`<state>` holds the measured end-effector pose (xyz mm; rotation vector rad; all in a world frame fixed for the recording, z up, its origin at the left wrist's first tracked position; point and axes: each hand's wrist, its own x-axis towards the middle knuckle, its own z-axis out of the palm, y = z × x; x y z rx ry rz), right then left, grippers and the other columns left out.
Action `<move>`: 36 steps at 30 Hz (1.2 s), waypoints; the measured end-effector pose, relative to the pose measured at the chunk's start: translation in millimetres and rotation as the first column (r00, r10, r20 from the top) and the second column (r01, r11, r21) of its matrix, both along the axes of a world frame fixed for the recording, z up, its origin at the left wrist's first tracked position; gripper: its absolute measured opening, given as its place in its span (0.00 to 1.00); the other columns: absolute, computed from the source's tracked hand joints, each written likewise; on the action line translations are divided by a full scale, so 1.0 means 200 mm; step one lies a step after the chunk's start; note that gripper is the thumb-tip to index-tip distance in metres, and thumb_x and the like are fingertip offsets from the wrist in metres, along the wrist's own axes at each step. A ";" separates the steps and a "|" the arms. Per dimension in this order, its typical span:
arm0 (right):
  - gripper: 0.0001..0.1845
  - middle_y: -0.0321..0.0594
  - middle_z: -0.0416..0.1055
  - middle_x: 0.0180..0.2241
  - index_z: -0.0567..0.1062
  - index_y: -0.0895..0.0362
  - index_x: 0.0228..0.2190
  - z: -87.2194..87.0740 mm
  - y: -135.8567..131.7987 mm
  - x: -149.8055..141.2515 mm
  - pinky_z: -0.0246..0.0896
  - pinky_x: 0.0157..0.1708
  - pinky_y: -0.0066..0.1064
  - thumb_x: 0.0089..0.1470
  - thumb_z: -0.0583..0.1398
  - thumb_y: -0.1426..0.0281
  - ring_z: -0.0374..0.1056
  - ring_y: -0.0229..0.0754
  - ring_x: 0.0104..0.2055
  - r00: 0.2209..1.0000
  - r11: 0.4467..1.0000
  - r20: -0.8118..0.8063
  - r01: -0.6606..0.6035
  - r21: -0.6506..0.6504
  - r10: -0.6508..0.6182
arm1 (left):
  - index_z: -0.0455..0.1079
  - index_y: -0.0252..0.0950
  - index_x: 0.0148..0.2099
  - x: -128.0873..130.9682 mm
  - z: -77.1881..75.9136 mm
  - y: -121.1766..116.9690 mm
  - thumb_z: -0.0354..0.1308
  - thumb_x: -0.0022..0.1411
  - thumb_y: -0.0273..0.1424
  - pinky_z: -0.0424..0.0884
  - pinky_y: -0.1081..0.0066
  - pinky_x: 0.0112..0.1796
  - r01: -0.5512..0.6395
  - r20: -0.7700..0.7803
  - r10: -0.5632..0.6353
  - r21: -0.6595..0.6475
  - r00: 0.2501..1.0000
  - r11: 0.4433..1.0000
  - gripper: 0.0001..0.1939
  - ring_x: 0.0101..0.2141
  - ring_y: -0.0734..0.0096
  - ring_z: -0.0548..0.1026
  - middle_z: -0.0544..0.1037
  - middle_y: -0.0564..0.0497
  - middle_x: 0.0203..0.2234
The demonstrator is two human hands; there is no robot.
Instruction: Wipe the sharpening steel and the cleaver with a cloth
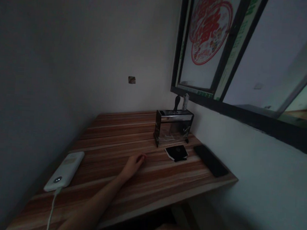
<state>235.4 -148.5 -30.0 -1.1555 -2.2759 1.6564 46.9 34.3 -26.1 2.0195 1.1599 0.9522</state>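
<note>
My left hand rests on the wood-grain table, its fingers curled inward. Nothing shows in it, though the inside of the fingers is dark. To its right lies a small black folded item with pale edges and a faint emblem, apart from the hand. Just behind that stands a black-and-clear knife-block-like holder with a black handle and a patterned handle sticking up. My right hand cannot be made out; a dim skin-coloured shape at the bottom edge may be a knee or a hand.
A white power bank with a white cable lies at the table's left side. A flat black phone-like slab is near the right edge. Walls border the table, and a dark-framed window or mirror hangs above right.
</note>
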 end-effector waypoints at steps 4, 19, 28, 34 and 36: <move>0.15 0.38 0.74 0.43 0.73 0.51 0.44 0.20 0.12 0.24 0.64 0.44 0.33 0.56 0.56 0.61 0.69 0.43 0.45 0.981 0.999 -0.192 -0.019 -0.039 0.011 | 0.72 0.36 0.37 0.00 0.01 -0.01 0.48 0.60 0.33 0.67 0.68 0.39 -0.013 0.014 0.013 0.026 1.000 1.000 0.12 0.33 0.66 0.74 0.77 0.50 0.28; 0.31 0.46 0.72 0.40 0.67 0.59 0.45 0.40 1.27 1.05 0.66 0.38 0.35 0.38 0.67 0.65 0.69 0.43 0.38 0.383 0.389 -0.605 0.912 0.129 -0.698 | 0.67 0.33 0.44 0.22 0.17 0.34 0.58 0.54 0.32 0.67 0.63 0.45 -0.028 0.196 0.019 0.047 0.980 0.999 0.15 0.42 0.64 0.72 0.74 0.45 0.41; 0.25 0.48 0.74 0.42 0.70 0.57 0.44 0.42 1.44 1.05 0.70 0.34 0.34 0.41 0.67 0.69 0.72 0.44 0.36 0.533 0.670 -0.583 0.742 -0.028 -0.614 | 0.47 0.33 0.62 0.45 0.21 0.72 0.68 0.42 0.41 0.54 0.55 0.55 -0.045 0.351 0.056 -0.039 0.935 0.998 0.50 0.59 0.49 0.54 0.52 0.34 0.60; 0.25 0.46 0.75 0.39 0.69 0.57 0.43 0.43 1.53 1.08 0.70 0.35 0.40 0.41 0.67 0.72 0.73 0.46 0.34 0.564 0.728 -0.555 0.675 -0.117 -0.612 | 0.45 0.39 0.63 0.46 0.25 0.76 0.69 0.42 0.40 0.60 0.58 0.53 0.144 0.432 -0.096 -0.081 0.897 0.986 0.51 0.57 0.55 0.59 0.58 0.39 0.59; 0.26 0.46 0.75 0.38 0.70 0.57 0.43 0.43 1.54 1.11 0.70 0.34 0.42 0.39 0.67 0.73 0.73 0.47 0.33 0.578 0.740 -0.541 0.659 -0.133 -0.611 | 0.48 0.38 0.62 0.45 0.26 0.75 0.70 0.40 0.39 0.61 0.58 0.53 0.187 0.440 -0.131 -0.088 0.888 0.978 0.50 0.56 0.55 0.61 0.60 0.39 0.58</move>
